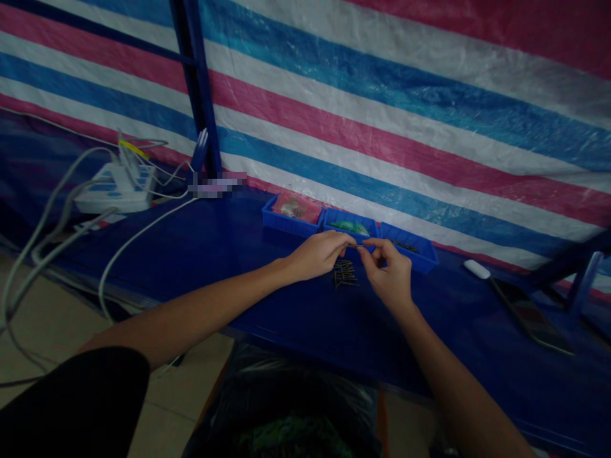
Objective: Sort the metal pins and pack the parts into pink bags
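Note:
My left hand (319, 254) is closed, with its fingertips pinched on one end of a thin, brass-coloured screw (356, 246). At the screw's other end, the thumb and forefinger of my right hand (391, 275) also pinch it. Just below the hands, several similar long screws (344, 273) lie side by side in a small heap on the blue table (296, 315). Behind the hands stands a row of blue bins: the right bin (424, 259) holds dark, thin pieces, while green plastic packing (351, 226) fills the middle one.
The left bin (290, 224) contains small pieces on pink plastic. A white power strip (114, 191) with looping cables occupies the table's left end. On the right lie a dark phone (532, 315) and a small white object (476, 269). Striped sheeting (382, 127) hangs behind the table.

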### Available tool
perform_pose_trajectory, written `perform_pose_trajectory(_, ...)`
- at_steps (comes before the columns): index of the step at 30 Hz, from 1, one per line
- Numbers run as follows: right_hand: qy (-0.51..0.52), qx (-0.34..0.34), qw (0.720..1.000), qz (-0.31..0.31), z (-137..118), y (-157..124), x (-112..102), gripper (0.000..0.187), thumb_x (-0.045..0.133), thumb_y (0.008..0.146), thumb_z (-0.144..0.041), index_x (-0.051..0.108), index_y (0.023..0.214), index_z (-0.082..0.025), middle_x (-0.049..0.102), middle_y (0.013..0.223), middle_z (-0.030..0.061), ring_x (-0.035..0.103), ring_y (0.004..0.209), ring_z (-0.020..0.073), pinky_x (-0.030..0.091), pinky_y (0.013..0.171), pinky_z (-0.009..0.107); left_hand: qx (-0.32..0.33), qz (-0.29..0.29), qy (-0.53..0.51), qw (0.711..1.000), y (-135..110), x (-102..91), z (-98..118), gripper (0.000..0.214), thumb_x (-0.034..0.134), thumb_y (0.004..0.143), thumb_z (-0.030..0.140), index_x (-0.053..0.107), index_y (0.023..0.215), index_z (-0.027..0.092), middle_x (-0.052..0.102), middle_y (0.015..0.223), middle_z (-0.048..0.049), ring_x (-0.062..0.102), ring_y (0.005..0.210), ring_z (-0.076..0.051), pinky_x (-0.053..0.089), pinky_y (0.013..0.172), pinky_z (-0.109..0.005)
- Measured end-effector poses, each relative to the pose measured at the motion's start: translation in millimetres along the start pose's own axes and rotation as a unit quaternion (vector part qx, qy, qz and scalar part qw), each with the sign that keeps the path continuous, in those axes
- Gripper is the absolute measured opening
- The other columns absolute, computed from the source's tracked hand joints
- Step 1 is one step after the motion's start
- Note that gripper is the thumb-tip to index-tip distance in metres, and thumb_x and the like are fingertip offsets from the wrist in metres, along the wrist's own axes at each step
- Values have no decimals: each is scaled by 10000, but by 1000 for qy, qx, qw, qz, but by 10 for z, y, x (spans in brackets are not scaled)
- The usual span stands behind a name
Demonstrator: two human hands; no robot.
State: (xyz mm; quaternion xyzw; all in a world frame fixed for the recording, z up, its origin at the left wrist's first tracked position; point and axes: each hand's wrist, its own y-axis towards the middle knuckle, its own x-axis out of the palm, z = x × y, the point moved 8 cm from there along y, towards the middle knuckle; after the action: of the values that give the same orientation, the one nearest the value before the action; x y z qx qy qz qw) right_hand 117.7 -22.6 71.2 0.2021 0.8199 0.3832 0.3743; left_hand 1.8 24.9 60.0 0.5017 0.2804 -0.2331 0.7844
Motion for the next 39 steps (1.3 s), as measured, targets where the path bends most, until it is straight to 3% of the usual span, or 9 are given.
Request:
perform_pose_trajectory(17, -6, -1, 1000, 9, 4, 1, -14, 111, 565, 816, -274, 623, 827, -179, 381, 469, -88, 378, 424, 79, 333, 471, 210, 17, 15, 2, 1000, -4, -30, 31, 264, 357, 909, 155, 589, 1035, 135, 608, 748, -37, 552, 730, -138, 450, 695, -272)
perform_pose_trajectory(30, -5, 11, 1000, 5, 63, -15, 1, 134, 595, 801, -258, 687, 783, -163, 453, 464, -65, 405, 423, 85, 340, 468, 217, -12, 7, 0, 1000, -15, 45, 12, 263, 382, 887, 119, 610, 1017, 129, 623, 750, -37, 560, 730, -140, 463, 705, -282)
perform_pose_trajectory(39, -7, 10, 1000, 8, 35, 2, -6, 106, 582, 815, -267, 618, 847, -173, 366, 477, -94, 365, 424, 79, 325, 469, 209, 8, 3, 17, 1000, 1, 2, 43, 277, 379, 893, 121, 608, 1048, 148, 624, 770, -35, 557, 773, -148, 454, 738, -291)
